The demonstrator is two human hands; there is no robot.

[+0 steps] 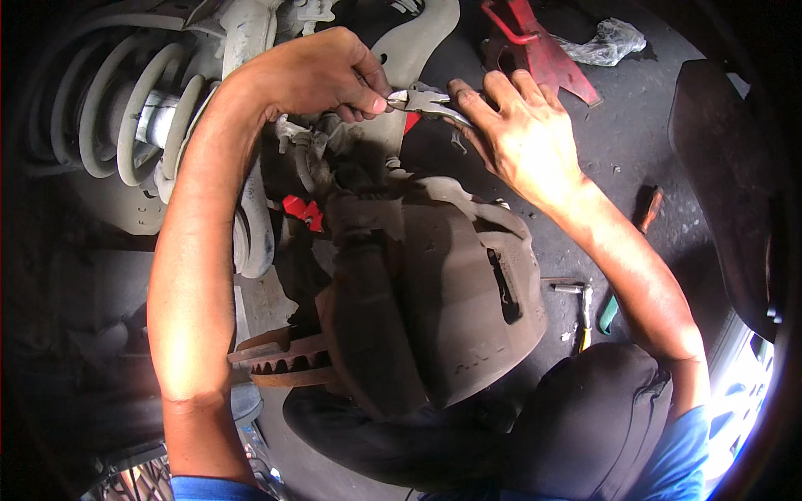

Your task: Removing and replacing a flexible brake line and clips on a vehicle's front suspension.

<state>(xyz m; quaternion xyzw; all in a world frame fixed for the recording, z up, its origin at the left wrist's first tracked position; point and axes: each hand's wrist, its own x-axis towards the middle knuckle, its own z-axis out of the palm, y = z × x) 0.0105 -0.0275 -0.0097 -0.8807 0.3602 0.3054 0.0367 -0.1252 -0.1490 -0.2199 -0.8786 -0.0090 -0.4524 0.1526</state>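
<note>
My right hand [526, 134] grips a pair of metal pliers [430, 102] by the handles, with the jaws pointing left. At the tips of the jaws, the thumb and fingers of my left hand [327, 73] are pinched together; what they hold, if anything, is too small to name. Both hands are above a pale metal suspension arm [409, 50]. Below them sits a large brown brake caliper [455, 292], beside the rusty edge of a vented brake disc [292, 363]. A red piece [302, 213] shows behind the caliper on the left.
A coil spring [104, 117] fills the upper left. At the far right of centre stands a red jack stand [535, 50], near crumpled clear plastic [608, 43]. An orange-handled screwdriver [652, 209], a ratchet wrench [586, 305] and a green-handled tool [609, 315] lie on the floor.
</note>
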